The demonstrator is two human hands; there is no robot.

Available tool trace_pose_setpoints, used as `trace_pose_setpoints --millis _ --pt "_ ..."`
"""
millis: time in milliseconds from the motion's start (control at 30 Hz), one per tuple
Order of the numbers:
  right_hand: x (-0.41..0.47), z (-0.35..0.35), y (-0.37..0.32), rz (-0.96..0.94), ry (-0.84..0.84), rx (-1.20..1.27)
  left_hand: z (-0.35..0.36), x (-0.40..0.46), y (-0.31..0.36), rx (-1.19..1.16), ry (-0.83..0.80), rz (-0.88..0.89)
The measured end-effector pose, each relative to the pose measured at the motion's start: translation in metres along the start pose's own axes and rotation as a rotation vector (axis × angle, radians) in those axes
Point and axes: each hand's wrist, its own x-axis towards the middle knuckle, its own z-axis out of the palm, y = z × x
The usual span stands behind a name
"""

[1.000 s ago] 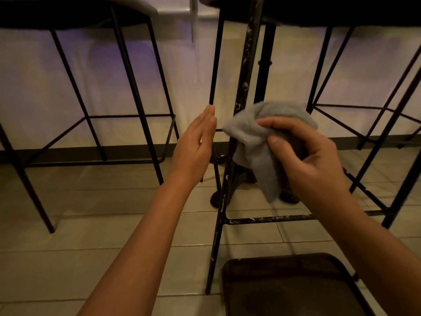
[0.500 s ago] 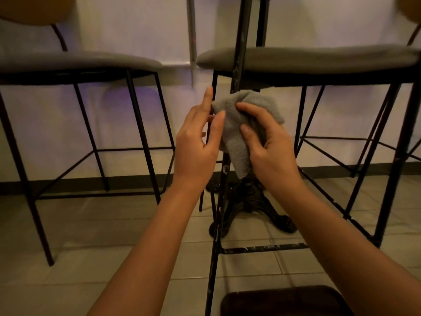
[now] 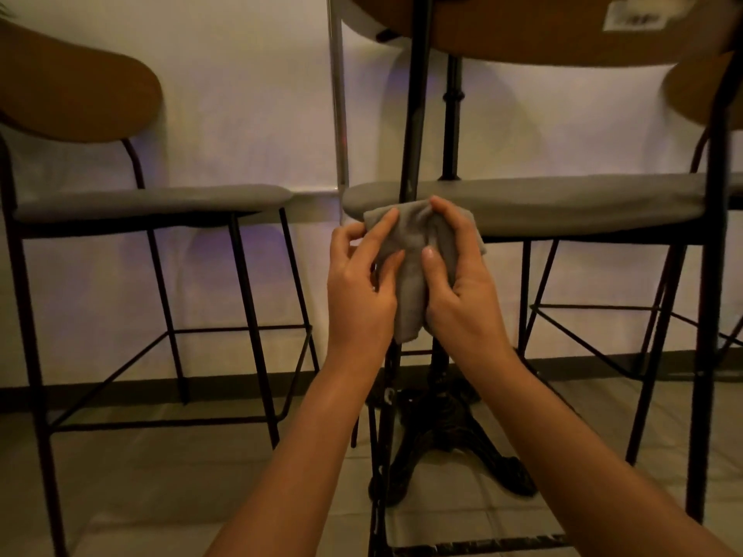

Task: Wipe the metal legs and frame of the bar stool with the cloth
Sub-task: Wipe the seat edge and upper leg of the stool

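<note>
left hand (image 3: 360, 291), right hand (image 3: 458, 283), fingers curled, gripping

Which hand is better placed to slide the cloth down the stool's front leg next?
Right, probably. The right hand grips the cloth bunched round the leg; the left hand only pinches its edge.
</note>
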Motion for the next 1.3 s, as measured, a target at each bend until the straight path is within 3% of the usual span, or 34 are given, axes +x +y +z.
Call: trace_pose_setpoints --millis 67,267,500,700,967,1300 --pt "0.005 -0.004 -0.001 0.003 -0.001 0.059 0.003 0.006 -0.001 0.000 0.031 -0.009" --pt "0.011 -0.015 0.001 -0.068 0.105 -0.126 0.009 0.022 -0.005 0.043 0.127 0.052" --pt "0.026 -0.015 -0.009 -0.128 0.188 -0.173 0.018 0.032 0.004 0.048 0.220 0.112" --pt "0.032 -0.017 -0.016 -0.037 0.140 -0.231 0.027 0.027 0.011 0.335 0.173 0.126" --pt "0.022 -0.056 -0.017 -0.139 0.181 -0.715 0.033 0.032 0.013 0.316 0.128 0.059" --pt "0.023 -0.073 0.009 -0.139 -0.039 -0.813 0.039 0.035 0.005 0.265 0.133 0.169"
